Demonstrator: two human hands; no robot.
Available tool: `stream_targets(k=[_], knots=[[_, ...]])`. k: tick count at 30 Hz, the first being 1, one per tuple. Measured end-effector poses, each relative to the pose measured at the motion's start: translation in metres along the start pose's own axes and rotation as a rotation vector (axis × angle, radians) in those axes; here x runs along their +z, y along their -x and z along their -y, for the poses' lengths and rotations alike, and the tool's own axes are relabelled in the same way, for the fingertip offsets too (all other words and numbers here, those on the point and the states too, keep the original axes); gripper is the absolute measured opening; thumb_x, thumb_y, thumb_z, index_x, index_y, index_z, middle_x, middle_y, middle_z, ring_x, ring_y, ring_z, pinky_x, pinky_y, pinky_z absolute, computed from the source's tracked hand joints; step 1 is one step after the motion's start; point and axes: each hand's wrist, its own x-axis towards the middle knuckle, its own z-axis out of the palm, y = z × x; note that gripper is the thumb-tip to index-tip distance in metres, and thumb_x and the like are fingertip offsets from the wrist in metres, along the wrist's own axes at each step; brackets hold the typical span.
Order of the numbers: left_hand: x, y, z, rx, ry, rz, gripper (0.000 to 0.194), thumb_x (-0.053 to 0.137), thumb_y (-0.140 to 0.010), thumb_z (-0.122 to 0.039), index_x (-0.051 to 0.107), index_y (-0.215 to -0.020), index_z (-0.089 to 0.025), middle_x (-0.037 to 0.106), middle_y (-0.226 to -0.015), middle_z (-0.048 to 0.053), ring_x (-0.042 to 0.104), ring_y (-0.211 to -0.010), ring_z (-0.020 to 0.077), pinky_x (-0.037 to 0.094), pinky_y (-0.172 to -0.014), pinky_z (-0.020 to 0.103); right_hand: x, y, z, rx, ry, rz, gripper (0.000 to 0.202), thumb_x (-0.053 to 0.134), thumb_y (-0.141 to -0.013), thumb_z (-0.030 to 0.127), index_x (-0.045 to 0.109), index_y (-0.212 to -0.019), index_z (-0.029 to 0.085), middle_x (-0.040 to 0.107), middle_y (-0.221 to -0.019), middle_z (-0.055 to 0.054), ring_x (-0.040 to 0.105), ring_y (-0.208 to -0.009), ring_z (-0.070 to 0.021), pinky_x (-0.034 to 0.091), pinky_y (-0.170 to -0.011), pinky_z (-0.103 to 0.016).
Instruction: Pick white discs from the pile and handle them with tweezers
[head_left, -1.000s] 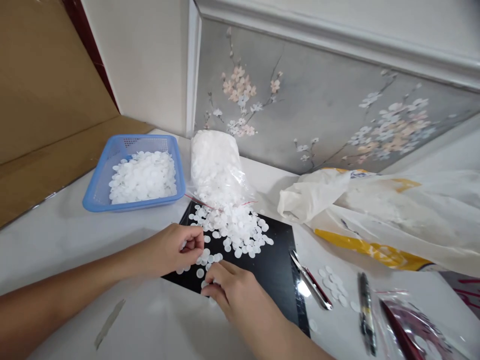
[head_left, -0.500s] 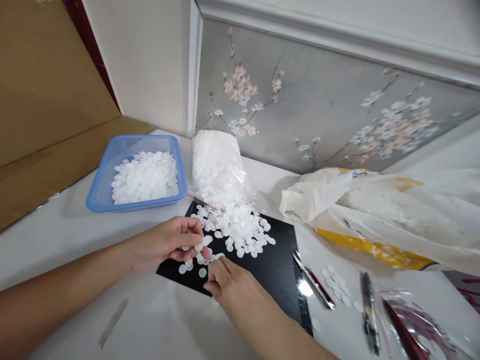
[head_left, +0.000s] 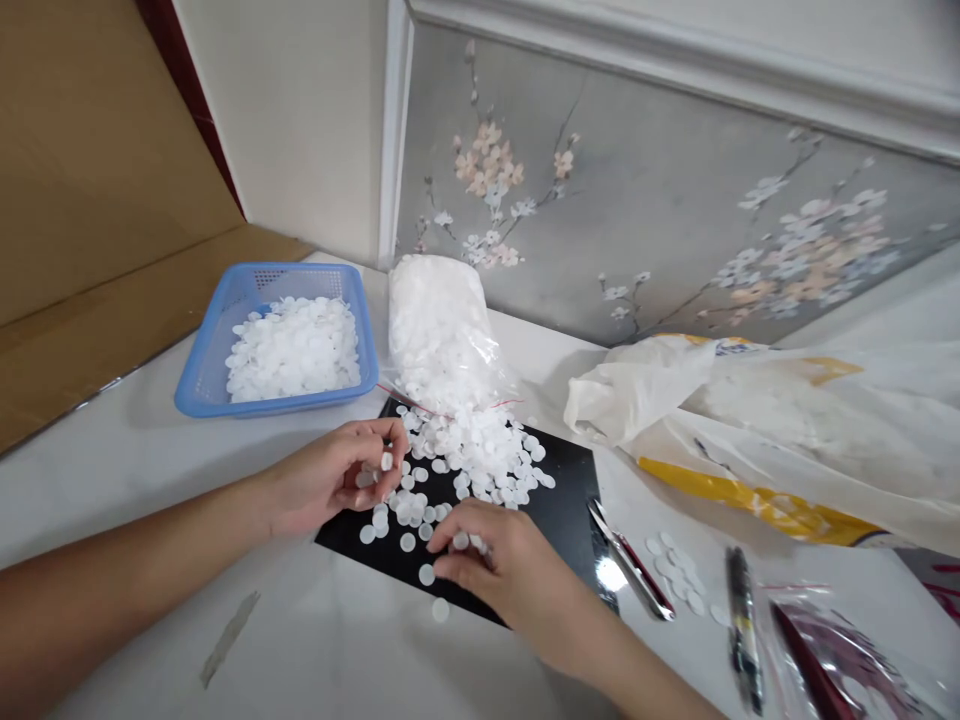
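Note:
Small white translucent discs [head_left: 480, 445] spill from a clear zip bag [head_left: 439, 325] onto a black board [head_left: 559, 530]. My left hand [head_left: 349, 475], over the board's left part, has its fingers curled round a few discs, one showing near the fingertips. To its right, my right hand [head_left: 499, 560] is above the board's front edge, fingers curved round several discs against the palm. Loose discs lie between and below the hands, one of them on the white table [head_left: 330, 640] just off the board. A blue basket [head_left: 196, 370] at the left holds a heap of the same discs.
Scissors or tweezers [head_left: 634, 565] rest at the board's right edge, beside some loose discs [head_left: 679, 570]. Further right are a black marker [head_left: 742, 630] and a clear bag [head_left: 847, 650]. A white and yellow plastic bag [head_left: 757, 440] lies behind. Cardboard [head_left: 105, 190] stands left; a floral panel [head_left: 600, 200] at the back.
My hands have moved apart, the left one slightly up and left, the right one to the right. Discs now show inside my right hand, and more lie near the board's front edge.

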Motion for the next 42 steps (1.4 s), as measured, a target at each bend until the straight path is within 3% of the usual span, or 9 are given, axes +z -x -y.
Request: stream_targets(k=[5, 9, 11, 15, 19, 25, 28, 35, 42], knots=[[-0.002, 0.001, 0.002, 0.015, 0.044, 0.015, 0.011, 0.044, -0.067, -0.023, 0.050, -0.060, -0.017, 0.050, -0.052, 0.001, 0.030, -0.043, 0.0083, 0.012, -0.042, 0.024, 0.024, 0.000, -0.002, -0.105, 0.228, -0.026, 0.022, 0.066, -0.076, -0.002, 0.061, -0.074, 0.019, 0.059, -0.080, 0.002, 0.058, -0.066, -0.0108, 0.042, -0.061, -0.021], [-0.001, -0.002, 0.007, 0.032, -0.027, -0.021, 0.049, 0.041, -0.091, -0.045, 0.040, -0.049, -0.018, 0.033, -0.044, -0.005, 0.024, -0.042, 0.0073, 0.014, -0.042, 0.025, 0.022, 0.001, -0.003, -0.086, 0.253, -0.037, 0.025, 0.064, -0.076, -0.003, 0.054, -0.071, 0.019, 0.058, -0.077, 0.003, 0.057, -0.064, -0.0105, 0.040, -0.060, -0.021], [-0.001, -0.003, 0.010, 0.049, -0.154, -0.043, 0.047, 0.044, -0.093, -0.050, 0.047, -0.058, -0.018, 0.027, -0.043, -0.009, 0.021, -0.041, 0.0072, 0.017, -0.043, 0.023, 0.015, 0.001, -0.003, -0.017, 0.196, -0.044, 0.030, 0.062, -0.072, -0.008, 0.052, -0.073, 0.020, 0.056, -0.074, 0.005, 0.055, -0.062, -0.0096, 0.037, -0.055, -0.020], [-0.003, -0.002, 0.015, 0.055, -0.383, 0.048, 0.029, 0.044, -0.095, -0.046, 0.056, -0.091, -0.020, 0.042, -0.050, -0.008, 0.033, -0.046, 0.0093, 0.027, -0.048, 0.021, 0.002, 0.001, -0.001, 0.082, 0.079, 0.001, 0.031, 0.059, -0.069, -0.008, 0.053, -0.075, 0.022, 0.051, -0.063, 0.008, 0.051, -0.056, -0.0090, 0.030, -0.049, -0.018], [-0.001, 0.003, 0.014, 0.030, -0.503, 0.109, 0.028, 0.039, -0.096, -0.039, 0.059, -0.095, -0.020, 0.047, -0.064, -0.005, 0.040, -0.058, 0.0112, 0.033, -0.055, 0.022, -0.007, 0.003, 0.001, 0.056, 0.134, -0.015, 0.021, 0.061, -0.075, 0.001, 0.059, -0.076, 0.022, 0.053, -0.064, 0.007, 0.048, -0.058, -0.0104, 0.032, -0.050, -0.020], [0.010, 0.007, 0.008, 0.090, -0.832, -0.062, 0.026, 0.045, -0.092, -0.042, 0.058, -0.083, -0.022, 0.038, -0.058, -0.007, 0.032, -0.054, 0.0116, 0.024, -0.050, 0.022, -0.012, -0.002, -0.004, -0.078, 0.183, -0.169, 0.026, 0.051, -0.091, 0.017, 0.061, -0.068, 0.020, 0.061, -0.067, 0.001, 0.055, -0.060, -0.0129, 0.042, -0.058, -0.024], [0.013, 0.008, 0.010, 0.108, -1.064, -0.109, 0.014, 0.053, -0.088, -0.036, 0.058, -0.082, -0.024, 0.035, -0.050, -0.009, 0.032, -0.048, 0.0117, 0.020, -0.049, 0.023, -0.010, -0.006, -0.009, -0.154, 0.227, -0.266, 0.021, 0.051, -0.093, 0.017, 0.070, -0.083, 0.021, 0.065, -0.076, -0.001, 0.060, -0.064, -0.0142, 0.046, -0.061, -0.026], [0.020, 0.004, 0.025, 0.194, -1.424, -0.128, 0.018, 0.052, -0.090, -0.036, 0.064, -0.099, -0.026, 0.065, -0.067, -0.002, 0.057, -0.059, 0.0181, 0.026, -0.055, 0.025, 0.001, -0.011, -0.024, -0.305, 0.481, -0.255, 0.020, 0.055, -0.093, 0.018, 0.073, -0.102, 0.021, 0.066, -0.079, -0.003, 0.064, -0.063, -0.0147, 0.050, -0.060, -0.025], [0.023, -0.006, 0.035, 0.271, -1.481, -0.208, 0.012, 0.052, -0.090, -0.029, 0.063, -0.088, -0.025, 0.068, -0.072, 0.000, 0.061, -0.067, 0.0194, 0.024, -0.054, 0.026, 0.000, -0.014, -0.017, -0.213, 0.258, -0.290, 0.018, 0.054, -0.091, 0.016, 0.071, -0.087, 0.021, 0.067, -0.079, -0.002, 0.061, -0.063, -0.0143, 0.047, -0.060, -0.025]])
